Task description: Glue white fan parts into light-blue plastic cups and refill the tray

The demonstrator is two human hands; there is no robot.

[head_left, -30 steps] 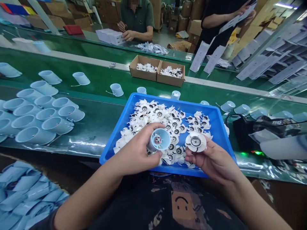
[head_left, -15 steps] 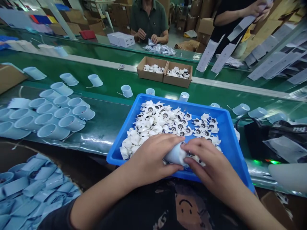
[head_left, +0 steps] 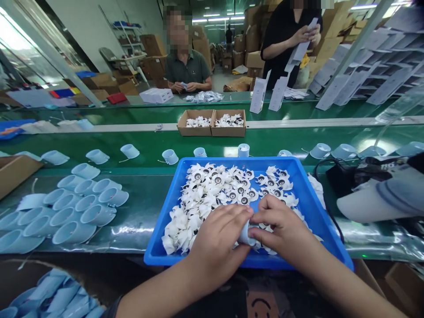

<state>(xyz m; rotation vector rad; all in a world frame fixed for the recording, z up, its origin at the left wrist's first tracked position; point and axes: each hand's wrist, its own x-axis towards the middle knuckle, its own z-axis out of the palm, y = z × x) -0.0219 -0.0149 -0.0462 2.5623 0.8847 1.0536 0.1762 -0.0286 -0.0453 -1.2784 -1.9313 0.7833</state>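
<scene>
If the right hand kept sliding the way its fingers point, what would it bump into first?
Its fingers point left, so the right hand would probably meet the pale blue cup it already grips, then the left hand closed on the cup's other side.

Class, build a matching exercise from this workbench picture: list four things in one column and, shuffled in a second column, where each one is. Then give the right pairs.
Things
1. pale blue cup
2. white fan blades
3. two cardboard boxes
4. lying cups

Places
A. on the green belt, left of the tray
B. heaped in the blue tray
C. side by side beyond the tray, far side of the belt
D. gripped between the left hand and right hand

Pairs: 1-D, 2-B, 3-C, 4-A
</scene>
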